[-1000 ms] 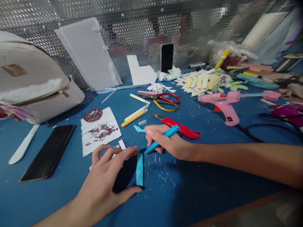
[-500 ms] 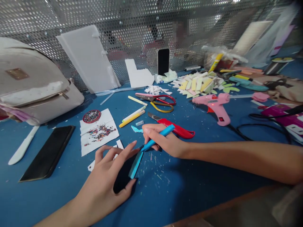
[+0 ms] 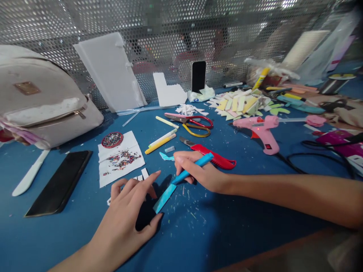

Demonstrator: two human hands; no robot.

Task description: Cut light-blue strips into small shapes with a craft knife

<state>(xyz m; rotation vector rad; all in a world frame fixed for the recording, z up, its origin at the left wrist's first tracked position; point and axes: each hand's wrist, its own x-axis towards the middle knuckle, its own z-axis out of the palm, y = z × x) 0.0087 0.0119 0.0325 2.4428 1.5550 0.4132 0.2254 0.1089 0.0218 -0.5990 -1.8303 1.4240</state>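
My right hand (image 3: 195, 170) grips a blue marker pen (image 3: 202, 160), its tip at the upper end of a small blue strip (image 3: 165, 199) on the table. Beside that strip, my left hand (image 3: 127, 211) rests with fingers spread and thumb near the strip's lower end. White cut pieces (image 3: 144, 173) lie partly hidden behind the left fingers. Just beyond the right hand are a red utility knife (image 3: 218, 156), the blue marker cap-like scrap (image 3: 166, 156) and a small clear piece (image 3: 169, 149). Yellow and pale green markers (image 3: 161, 143) lie farther back.
Scissors (image 3: 193, 122), a pink glue gun (image 3: 262, 130) and a heap of paper strips (image 3: 238, 104) lie toward the back right. At left are a white backpack (image 3: 48, 102), a black phone (image 3: 61, 183), a white plastic knife (image 3: 31, 173) and a paper (image 3: 121, 160) with a bead dish (image 3: 112, 139).
The blue strip now lies at a flatter slant, with its upper end farther right. The left index finger has drawn back from it. The right hand still holds the marker.
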